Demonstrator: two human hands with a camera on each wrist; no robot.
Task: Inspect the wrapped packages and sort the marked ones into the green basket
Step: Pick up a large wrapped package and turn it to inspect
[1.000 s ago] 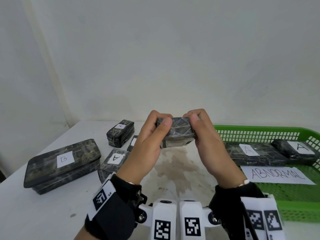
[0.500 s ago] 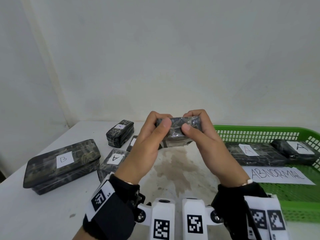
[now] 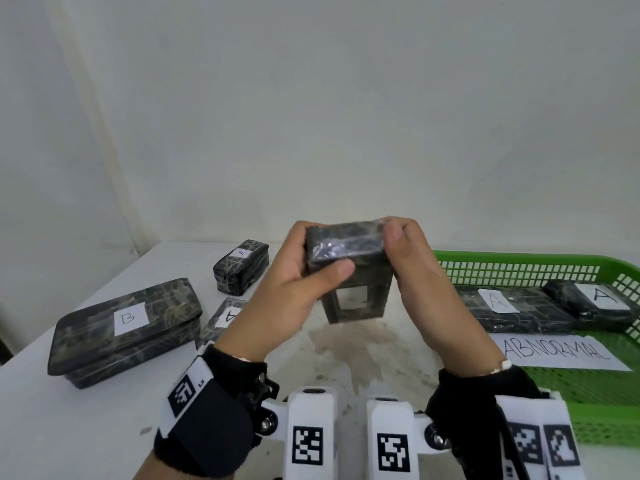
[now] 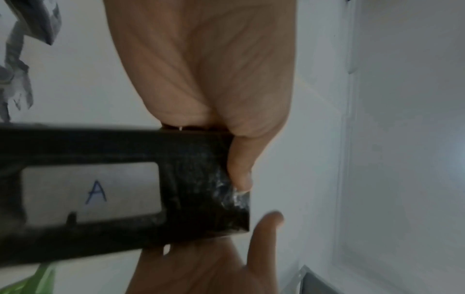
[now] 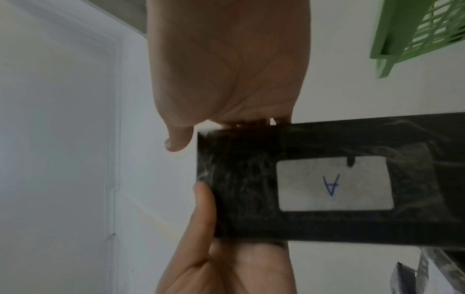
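Observation:
I hold a dark camouflage-wrapped package [image 3: 349,271] in the air over the table, between both hands. My left hand [image 3: 308,258] grips its left end, thumb across the front. My right hand [image 3: 401,251] grips its right end. A white label shows on the face turned toward me; in the left wrist view the label [image 4: 93,193] reads A, and the right wrist view shows the same label [image 5: 332,185]. The green basket [image 3: 519,268] stands to the right, with two wrapped packages marked A [image 3: 519,313] [image 3: 595,299] inside.
A paper sign reading ABNORMAL [image 3: 557,351] lies in the basket. On the white table at the left are a large package marked B [image 3: 128,327], a small one marked A [image 3: 242,265] and another marked A [image 3: 225,318] half hidden by my left arm. A brown stain [image 3: 346,351] marks the table's middle.
Both hands have rotated the package: it was held flat and lengthwise, and now its labelled face hangs down toward me. The packages on the table and in the basket have not moved.

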